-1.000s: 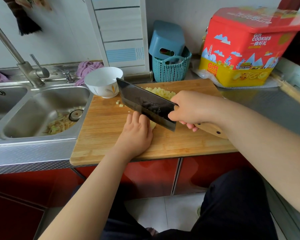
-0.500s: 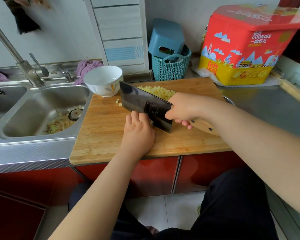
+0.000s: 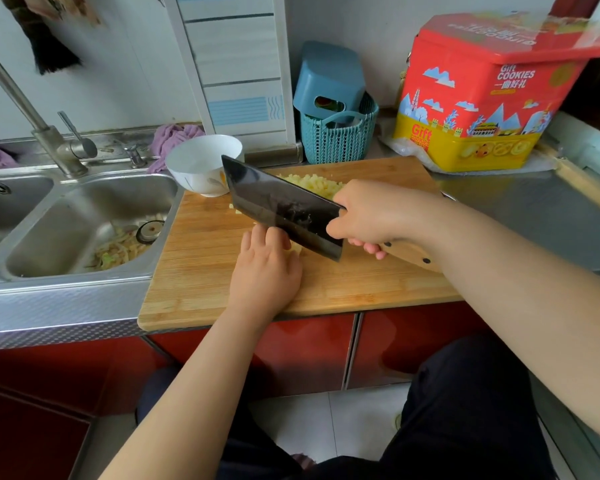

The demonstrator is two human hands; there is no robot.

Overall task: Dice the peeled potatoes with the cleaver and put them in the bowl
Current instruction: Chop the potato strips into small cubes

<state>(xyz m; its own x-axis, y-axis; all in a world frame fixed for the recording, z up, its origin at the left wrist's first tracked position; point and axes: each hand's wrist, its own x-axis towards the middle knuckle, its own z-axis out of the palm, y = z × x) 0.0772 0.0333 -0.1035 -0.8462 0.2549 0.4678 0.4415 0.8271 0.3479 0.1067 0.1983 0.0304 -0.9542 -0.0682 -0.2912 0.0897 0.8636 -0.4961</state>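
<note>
**Dicing underway, bowl unfilled**

Potato piece on cutting board, mostly hidden under left hand, fingers apparently curled on it for steadying. Right hand fingers clamped on cleaver. Diced pile behind blade; bowl near.

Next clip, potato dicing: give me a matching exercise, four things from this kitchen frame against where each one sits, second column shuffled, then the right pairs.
Things:
1. white bowl
2. diced potato pile
3. potato peelings
4. cookie tin

Places:
A. in the sink basin beside the drain
B. on the counter behind the cutting board's far right corner
C. at the board's far left corner
D. on the far part of the board, behind the cleaver

Pairs: 1-C, 2-D, 3-A, 4-B
</note>
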